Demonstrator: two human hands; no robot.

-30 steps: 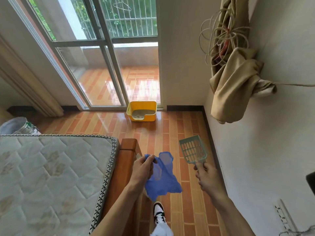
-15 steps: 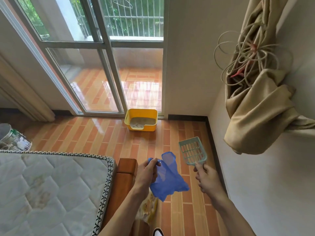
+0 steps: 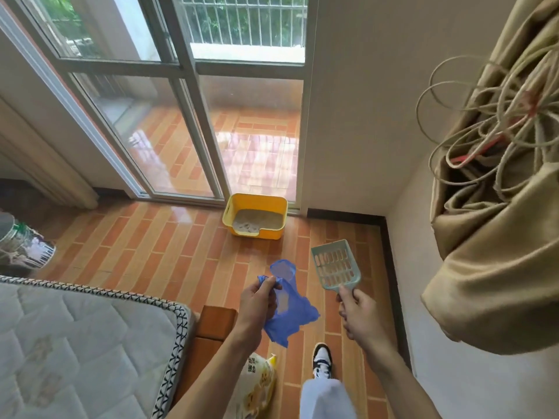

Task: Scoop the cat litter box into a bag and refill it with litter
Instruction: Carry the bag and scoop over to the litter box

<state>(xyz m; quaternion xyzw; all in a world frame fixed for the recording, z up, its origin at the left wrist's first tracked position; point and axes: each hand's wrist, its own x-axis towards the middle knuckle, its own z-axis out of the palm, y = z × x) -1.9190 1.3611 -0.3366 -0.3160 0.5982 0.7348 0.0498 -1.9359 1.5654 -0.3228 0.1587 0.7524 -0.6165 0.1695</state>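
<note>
We can read nothing: the yellow-and-white bag [image 3: 257,385] by the bed carries printed characters, but they are too blurred for us.

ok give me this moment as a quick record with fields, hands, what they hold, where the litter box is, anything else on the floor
left hand: left hand pinches the blue plastic bag, which hangs loose below it
right hand: right hand grips the handle of the green litter scoop, slotted head pointing away
litter box: yellow litter box on the tiled floor by the sliding glass door, grey litter inside
scooping: not yet begun, both hands well short of the box
litter supply: yellow and white bag on the floor beside the bed frame
other: mattress at left, bucket at far left
</note>
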